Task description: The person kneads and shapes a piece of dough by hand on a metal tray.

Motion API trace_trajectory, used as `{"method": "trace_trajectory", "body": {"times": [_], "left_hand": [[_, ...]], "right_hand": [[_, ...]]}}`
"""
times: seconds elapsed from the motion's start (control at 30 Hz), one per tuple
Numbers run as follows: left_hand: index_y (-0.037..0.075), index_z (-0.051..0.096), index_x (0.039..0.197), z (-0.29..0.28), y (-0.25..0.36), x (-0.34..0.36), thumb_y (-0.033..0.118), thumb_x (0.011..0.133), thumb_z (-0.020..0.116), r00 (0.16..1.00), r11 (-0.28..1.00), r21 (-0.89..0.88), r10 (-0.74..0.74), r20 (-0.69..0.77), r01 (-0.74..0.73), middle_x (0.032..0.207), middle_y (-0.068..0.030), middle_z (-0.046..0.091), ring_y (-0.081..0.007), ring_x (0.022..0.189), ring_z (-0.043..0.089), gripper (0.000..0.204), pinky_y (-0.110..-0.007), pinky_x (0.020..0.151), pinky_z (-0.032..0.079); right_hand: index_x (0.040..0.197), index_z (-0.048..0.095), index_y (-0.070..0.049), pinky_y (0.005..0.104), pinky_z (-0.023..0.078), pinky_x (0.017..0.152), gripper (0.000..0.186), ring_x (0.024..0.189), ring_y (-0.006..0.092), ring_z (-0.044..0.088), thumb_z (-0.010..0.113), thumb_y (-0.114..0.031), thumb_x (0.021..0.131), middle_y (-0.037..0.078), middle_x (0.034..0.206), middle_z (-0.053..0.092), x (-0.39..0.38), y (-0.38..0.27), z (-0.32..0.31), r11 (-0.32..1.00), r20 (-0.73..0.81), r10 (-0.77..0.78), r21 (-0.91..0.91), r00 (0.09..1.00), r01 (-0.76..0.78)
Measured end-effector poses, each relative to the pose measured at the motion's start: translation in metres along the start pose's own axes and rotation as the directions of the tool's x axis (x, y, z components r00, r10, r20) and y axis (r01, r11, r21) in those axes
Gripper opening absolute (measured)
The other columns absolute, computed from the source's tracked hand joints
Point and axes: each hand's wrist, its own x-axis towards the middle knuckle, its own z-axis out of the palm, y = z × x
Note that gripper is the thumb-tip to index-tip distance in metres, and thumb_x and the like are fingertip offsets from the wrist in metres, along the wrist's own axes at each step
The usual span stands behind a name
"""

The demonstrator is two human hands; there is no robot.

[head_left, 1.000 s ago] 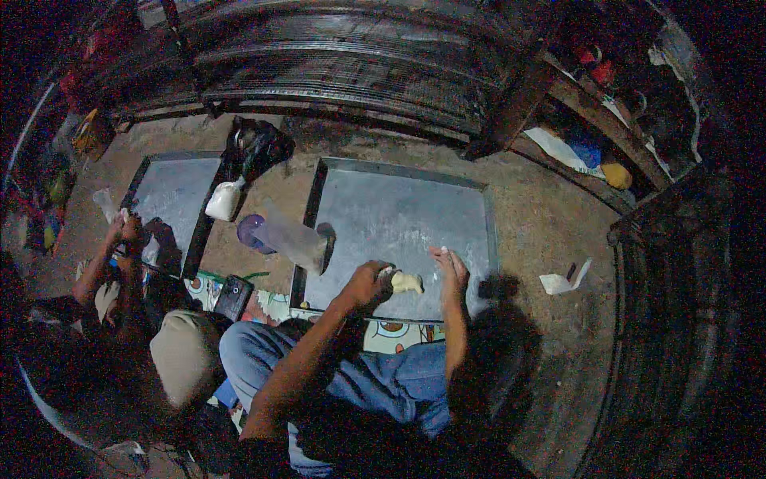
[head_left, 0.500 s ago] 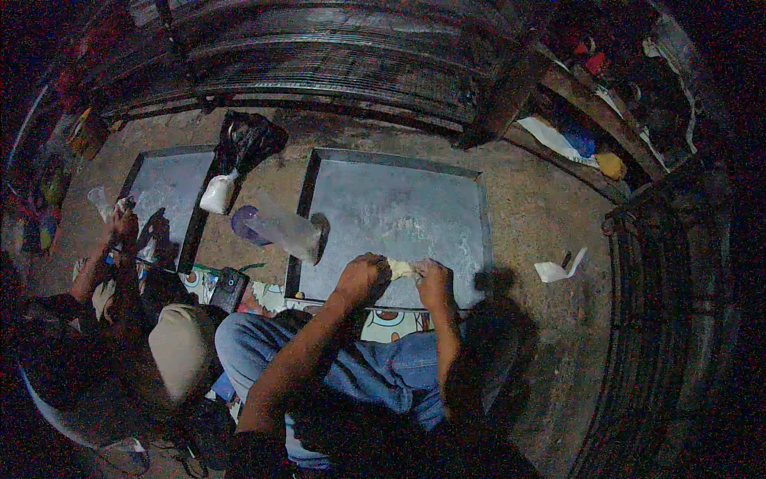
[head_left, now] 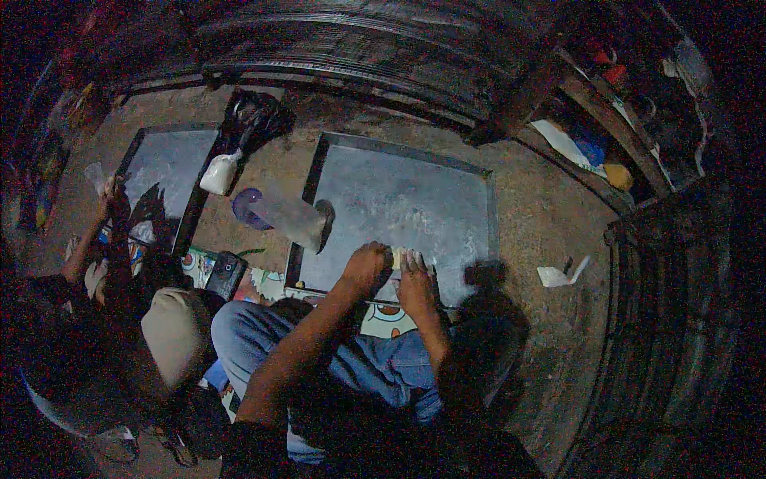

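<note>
Half hid soft, pale-yellow lump (head_left: pixel 396 258), clamped in left hand (head_left: pixel 369 267); couldn't tell grip of right hand (head_left: pixel 415 286).
Held at six o'clock of rectangular grey metal tray (head_left: pixel 399 180); possibly risked tearing through uneven squeezing.

Two bare forearms (head_left: pixel 299 347) angled inward.
Bare left hand (head_left: pixel 368 269) curled; bare right hand (head_left: pixel 416 284) at its four o'clock, fingers (head_left: pixel 412 263) straight.

1 small, pale-yellow, dough-like lump (head_left: pixel 396 258), mostly hidden from sight, sat over the near half of the grey, rectangular metal tray (head_left: pixel 399 180); its full shape was unclear.
</note>
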Motion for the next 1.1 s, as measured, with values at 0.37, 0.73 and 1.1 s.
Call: {"method": "trace_trajectory", "body": {"times": [0.37,0.73,1.1], "left_hand": [[0.001,0.059,0.089,0.011,0.001,0.006,0.013,0.073,0.060,0.930,0.996,-0.089,-0.044,-0.364,0.012,0.087,-0.0189,0.060,-0.0372,0.088,0.055,0.020,-0.044,0.083,0.044],[-0.005,0.055,0.106,0.046,-0.003,-0.007,0.020,0.084,0.051,0.965,0.982,0.127,0.161,-0.208,-0.137,0.121,-0.0266,0.052,-0.0433,0.109,0.052,0.034,-0.046,0.096,0.043],[-0.010,0.044,0.124,0.007,0.025,0.018,0.017,0.083,0.047,0.998,0.983,0.184,-0.003,0.070,-0.010,0.131,-0.0305,0.043,-0.0387,0.124,0.041,0.049,-0.042,0.105,0.032]], "right_hand": [[0.099,0.065,-0.008,0.0440,0.037,0.087,0.024,0.104,0.0279,0.052,0.060,-0.014,0.076,0.009,0.101,0.062,0.039,0.028,0.016,0.999,-0.042,0.035,-0.012,0.999,-0.036],[0.093,0.062,-0.004,0.0402,0.050,0.070,0.026,0.086,0.0339,0.063,0.073,-0.007,0.070,0.014,0.092,0.067,0.057,0.039,-0.009,0.862,-0.108,0.188,0.494,0.976,-0.112],[0.123,0.050,0.000,0.0423,0.030,0.105,0.052,0.127,0.0352,0.037,0.063,-0.006,0.073,0.019,0.137,0.040,0.032,0.022,-0.026,0.990,-0.151,0.018,0.141,0.988,0.004]]}}
